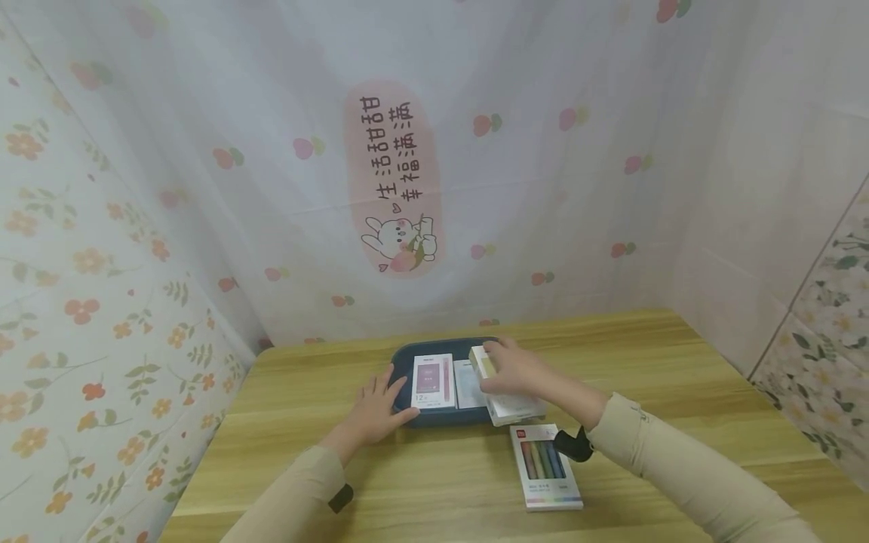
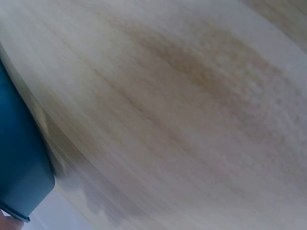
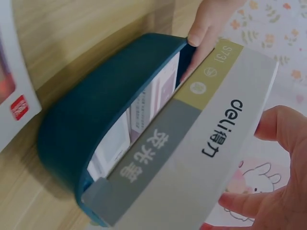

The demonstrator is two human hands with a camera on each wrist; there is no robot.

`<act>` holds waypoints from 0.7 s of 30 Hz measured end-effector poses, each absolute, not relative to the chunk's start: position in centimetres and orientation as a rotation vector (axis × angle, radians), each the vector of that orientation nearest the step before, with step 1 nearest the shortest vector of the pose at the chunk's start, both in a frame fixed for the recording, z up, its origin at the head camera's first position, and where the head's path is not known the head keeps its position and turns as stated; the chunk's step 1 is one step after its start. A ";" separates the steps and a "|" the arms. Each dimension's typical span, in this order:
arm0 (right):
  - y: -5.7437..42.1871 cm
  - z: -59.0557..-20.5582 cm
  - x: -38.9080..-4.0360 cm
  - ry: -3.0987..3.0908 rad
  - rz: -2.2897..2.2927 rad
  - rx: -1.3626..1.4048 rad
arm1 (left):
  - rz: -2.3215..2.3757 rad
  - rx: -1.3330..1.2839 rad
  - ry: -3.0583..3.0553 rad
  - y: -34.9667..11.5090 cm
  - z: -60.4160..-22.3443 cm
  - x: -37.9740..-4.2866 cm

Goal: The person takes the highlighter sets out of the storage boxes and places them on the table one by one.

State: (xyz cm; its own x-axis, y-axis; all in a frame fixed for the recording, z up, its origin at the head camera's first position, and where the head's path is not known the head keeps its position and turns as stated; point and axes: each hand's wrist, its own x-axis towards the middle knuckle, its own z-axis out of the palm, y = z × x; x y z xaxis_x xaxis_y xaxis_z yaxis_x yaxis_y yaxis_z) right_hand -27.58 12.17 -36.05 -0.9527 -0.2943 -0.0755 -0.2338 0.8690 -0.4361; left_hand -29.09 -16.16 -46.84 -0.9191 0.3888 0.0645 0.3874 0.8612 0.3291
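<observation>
My right hand grips a white highlighter box, marked "deli" with an olive and grey edge. In the head view the box is tilted over the right end of a dark blue basket. At the basket's left end my left hand touches the rim with fingers spread and thumb near the front edge. A white box with a purple label lies in the basket, and beside it a pale box is partly covered. Only a fingertip of the left hand shows in the left wrist view.
On the wooden table, in front of the basket's right end, lies a white box with a window of coloured sticks. A printed curtain hangs behind the table, and a floral cloth hangs at the left.
</observation>
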 end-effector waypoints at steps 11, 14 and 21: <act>15.6 -36.1 -26.6 2.935 -0.679 -0.460 | 0.455 0.592 3.031 -16.2 -46.8 -29.3; 16.8 -36.4 -26.5 2.943 -0.682 -0.431 | 0.440 0.586 3.029 -16.1 -46.6 -29.2; 19.4 -37.6 -25.9 2.944 -0.679 -0.394 | 0.471 0.591 3.016 -16.0 -46.2 -29.0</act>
State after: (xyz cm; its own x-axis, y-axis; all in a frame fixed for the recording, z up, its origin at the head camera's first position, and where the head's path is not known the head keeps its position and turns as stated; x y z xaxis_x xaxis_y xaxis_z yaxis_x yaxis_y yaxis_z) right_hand -25.88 19.43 -37.59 -0.9621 -0.2706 -0.0338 -0.2284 0.8674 -0.4422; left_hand -28.95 -16.00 -46.24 -0.9272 0.3736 0.0263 0.3639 0.8819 0.2998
